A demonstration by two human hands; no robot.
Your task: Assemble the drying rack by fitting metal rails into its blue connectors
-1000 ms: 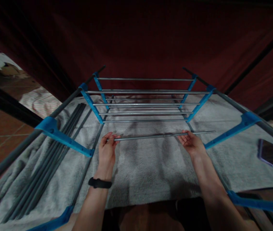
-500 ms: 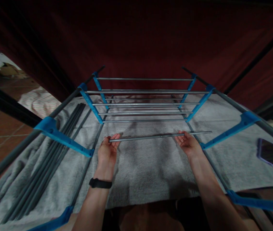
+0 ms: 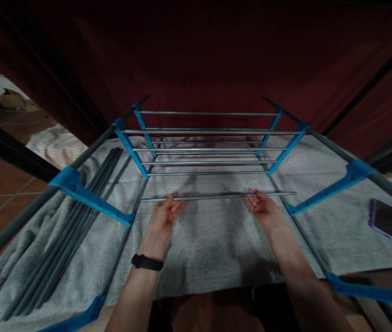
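Note:
A thin grey metal rod (image 3: 213,197) lies nearly level across both my hands. My left hand (image 3: 164,213) pinches it a little in from its left end, and my right hand (image 3: 262,208) grips it toward the right. Around it stands a rack frame of grey tubes joined by blue plastic brackets. The rod is between the left blue bracket (image 3: 92,199) and the right blue bracket (image 3: 330,190), apart from the left one; whether its right end touches the frame, I cannot tell. Beyond my hands, several crossbars (image 3: 209,150) span the far brackets.
Several loose grey tubes (image 3: 67,235) lie on the grey towel (image 3: 213,258) at the left. A phone (image 3: 387,220) rests on the towel at the right. Dark red fabric (image 3: 202,55) hangs behind the rack. Tiled floor (image 3: 5,189) shows at the far left.
The rod has shifted left and become more level. My left hand has moved right along it, inward from its end; my right hand has moved slightly left.

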